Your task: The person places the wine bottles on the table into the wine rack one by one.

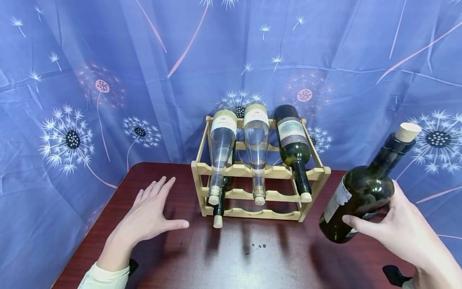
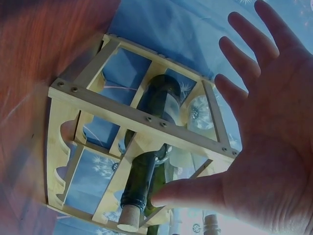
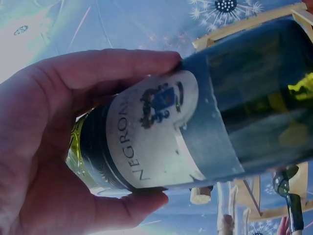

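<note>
A dark green wine bottle [image 1: 361,190] with a cork stopper is gripped in my right hand [image 1: 408,228], tilted with its neck up and to the right. The thumb lies on one side of the body, the fingers round the other. In the right wrist view, its pale label [image 3: 154,129] faces the camera. My left hand [image 1: 146,212] is held over the table left of the wooden wine rack [image 1: 198,184], fingers spread, holding nothing. On the rack's top tier lie two clear bottles [image 1: 221,146] and a dark bottle [image 1: 295,150], corks towards me.
Below the left clear bottle, another dark bottle [image 1: 218,209] lies on a lower tier, mostly hidden, its cork jutting out front. The dark red table [image 1: 231,257] has a few small dark specks before the rack. A blue dandelion-print curtain [image 1: 216,48] hangs close behind and at the sides.
</note>
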`<state>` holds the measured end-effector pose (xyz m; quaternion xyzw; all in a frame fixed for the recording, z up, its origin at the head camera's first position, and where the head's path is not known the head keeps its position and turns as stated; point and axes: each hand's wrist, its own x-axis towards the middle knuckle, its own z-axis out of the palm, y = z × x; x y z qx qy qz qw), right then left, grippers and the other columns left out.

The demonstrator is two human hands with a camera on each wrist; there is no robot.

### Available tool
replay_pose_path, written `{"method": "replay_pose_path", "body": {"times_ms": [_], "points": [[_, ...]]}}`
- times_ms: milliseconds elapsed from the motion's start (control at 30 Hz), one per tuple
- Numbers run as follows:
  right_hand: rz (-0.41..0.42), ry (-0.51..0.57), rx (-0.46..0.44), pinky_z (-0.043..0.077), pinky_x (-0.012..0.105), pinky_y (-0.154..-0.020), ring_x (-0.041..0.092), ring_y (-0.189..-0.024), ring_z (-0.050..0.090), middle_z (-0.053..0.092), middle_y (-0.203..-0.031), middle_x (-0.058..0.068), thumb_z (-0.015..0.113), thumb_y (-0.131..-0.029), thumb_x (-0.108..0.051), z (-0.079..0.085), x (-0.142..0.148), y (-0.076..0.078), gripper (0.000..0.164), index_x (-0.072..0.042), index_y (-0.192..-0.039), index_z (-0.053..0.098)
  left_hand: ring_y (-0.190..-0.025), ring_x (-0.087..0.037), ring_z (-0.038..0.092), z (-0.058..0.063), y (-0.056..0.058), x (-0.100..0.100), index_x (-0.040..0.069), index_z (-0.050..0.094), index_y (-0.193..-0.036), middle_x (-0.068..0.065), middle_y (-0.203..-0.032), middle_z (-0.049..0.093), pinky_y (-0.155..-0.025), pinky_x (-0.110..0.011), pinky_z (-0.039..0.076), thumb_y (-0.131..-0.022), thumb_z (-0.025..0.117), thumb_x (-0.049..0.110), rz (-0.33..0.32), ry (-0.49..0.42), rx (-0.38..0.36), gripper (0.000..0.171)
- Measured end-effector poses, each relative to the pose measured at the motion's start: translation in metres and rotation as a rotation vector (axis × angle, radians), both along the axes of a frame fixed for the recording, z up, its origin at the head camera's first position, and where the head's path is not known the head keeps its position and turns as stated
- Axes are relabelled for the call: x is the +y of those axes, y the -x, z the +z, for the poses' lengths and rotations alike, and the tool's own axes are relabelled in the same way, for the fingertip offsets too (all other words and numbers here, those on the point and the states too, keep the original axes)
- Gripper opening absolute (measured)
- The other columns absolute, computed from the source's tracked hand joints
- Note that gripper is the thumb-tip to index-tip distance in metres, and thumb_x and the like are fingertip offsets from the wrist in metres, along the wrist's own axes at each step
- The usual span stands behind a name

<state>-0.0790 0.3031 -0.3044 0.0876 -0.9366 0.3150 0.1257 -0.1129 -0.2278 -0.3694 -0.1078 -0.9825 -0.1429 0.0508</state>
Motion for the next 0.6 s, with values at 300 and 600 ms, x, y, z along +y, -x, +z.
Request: {"method": "replay_pose_path", "body": {"times_ms": [300, 600], "points": [[0.119, 0.053, -0.047, 0.052, 0.023, -0.063, 0.01, -0.08, 0.068, 0.05, -0.118, 0.002, 0.086, -0.071, -0.025, 0.004, -0.015, -0.008, 0.085, -0.026, -0.139, 0.036, -0.141, -0.039, 0.017, 0.007, -0.008, 0.003, 0.024, 0.014, -0.155, -0.013, -0.156, 0.019, -0.108, -0.063, 0.013, -0.058, 0.066, 0.082, -0.047, -0.04, -0.004, 0.124], [0.194, 0.078, -0.078, 0.053, 0.028, -0.065, 0.011, -0.087, 0.067, 0.056, -0.117, -0.003, 0.087, -0.07, -0.024, 0.005, -0.029, -0.014, 0.086, -0.031, -0.14, 0.037, -0.143, -0.03, 0.017, 0.019, -0.023, 0.013, 0.024, 0.018, -0.154, -0.003, -0.158, 0.018, -0.11, -0.055, 0.017, -0.058, 0.07, 0.078, -0.133, -0.084, 0.006, 0.122]]}}
